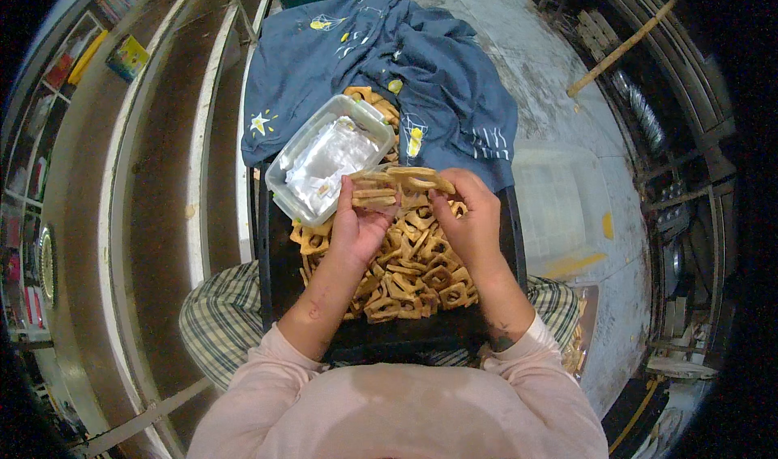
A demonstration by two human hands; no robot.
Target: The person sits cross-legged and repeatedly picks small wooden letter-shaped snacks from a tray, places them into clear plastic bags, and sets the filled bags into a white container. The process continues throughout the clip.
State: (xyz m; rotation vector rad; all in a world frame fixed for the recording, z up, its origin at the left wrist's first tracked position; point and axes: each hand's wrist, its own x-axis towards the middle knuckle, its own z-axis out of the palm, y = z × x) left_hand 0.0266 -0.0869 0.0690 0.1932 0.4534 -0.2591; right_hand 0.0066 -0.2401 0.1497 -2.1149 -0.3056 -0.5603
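My left hand [363, 228] holds a small clear plastic bag [372, 185] from below and the side, with several flat golden-brown biscuits in it. At the bag's upper right, my right hand [473, 213] pinches a few more biscuits [419, 175] between thumb and fingers; whether they are partly inside the bag is unclear. Under both hands lies a large heap of ring-like biscuits [416, 277] with holes in their middles, in a black tray [516, 234]. A clear plastic box [282, 194] of white slips [328, 161] rests tilted on the heap, by my left hand.
A dark blue printed cloth [377, 40] drapes over the tray's far end. To the right, a translucent plastic bin [550, 198] is on the worn floor [535, 94]. Pale-edged shelves or slats [200, 155] run along the left. A wooden stick [620, 49] leans at the far right.
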